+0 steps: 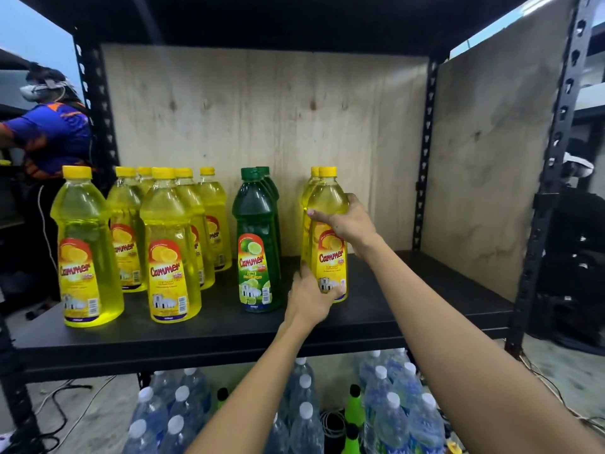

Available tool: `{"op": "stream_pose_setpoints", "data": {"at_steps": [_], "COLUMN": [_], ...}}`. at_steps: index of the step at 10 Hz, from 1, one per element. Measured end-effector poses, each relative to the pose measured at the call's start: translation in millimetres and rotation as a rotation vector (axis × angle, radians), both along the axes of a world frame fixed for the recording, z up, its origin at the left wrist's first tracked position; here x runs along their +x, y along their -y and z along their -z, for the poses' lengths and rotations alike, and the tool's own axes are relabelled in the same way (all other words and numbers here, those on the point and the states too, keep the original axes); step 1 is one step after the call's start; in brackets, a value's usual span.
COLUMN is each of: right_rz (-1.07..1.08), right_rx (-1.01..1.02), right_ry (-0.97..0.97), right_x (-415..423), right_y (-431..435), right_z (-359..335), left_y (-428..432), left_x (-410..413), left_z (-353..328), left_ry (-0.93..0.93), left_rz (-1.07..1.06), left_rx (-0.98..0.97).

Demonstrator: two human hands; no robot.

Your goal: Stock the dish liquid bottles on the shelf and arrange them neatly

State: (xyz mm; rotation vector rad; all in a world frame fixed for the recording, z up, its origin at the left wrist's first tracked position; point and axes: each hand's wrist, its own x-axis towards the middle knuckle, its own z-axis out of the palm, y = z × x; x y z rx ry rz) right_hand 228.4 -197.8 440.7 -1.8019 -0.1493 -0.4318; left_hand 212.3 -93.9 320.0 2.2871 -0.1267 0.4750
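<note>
Two hands are on one bottle. Nearest us, our left hand [309,298] wraps the base of a yellow lemon bottle [328,237] standing on the black shelf [229,326], midway between its front and back edges and right of centre. Our right hand [348,224] closes around the bottle's shoulder. A second yellow bottle [309,198] stands just behind it, mostly hidden. To the left a file of green lime bottles [257,244] runs toward the plywood back [262,109], and further left a looser cluster of yellow bottles [170,247] fills the shelf's left half — one stands at the front left corner.

We judge this the placing-and-squaring step: next, settle the bottle in line with its partner, label forward, then let go.
</note>
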Motion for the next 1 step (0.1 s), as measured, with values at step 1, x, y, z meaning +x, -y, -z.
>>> {"op": "stream_pose_setpoints", "data": {"at_steps": [1], "right_rz": [-0.045], "right_rx": [0.04], "right_ry": [-0.046], "right_x": [-29.6], "right_y": [5.9], "right_z": [27.8], "left_y": [-8.2], "left_x": [-44.6], "left_z": [6.6], "left_ry": [0.024], "left_rz": [0.011], "left_rx": [0.035]}}
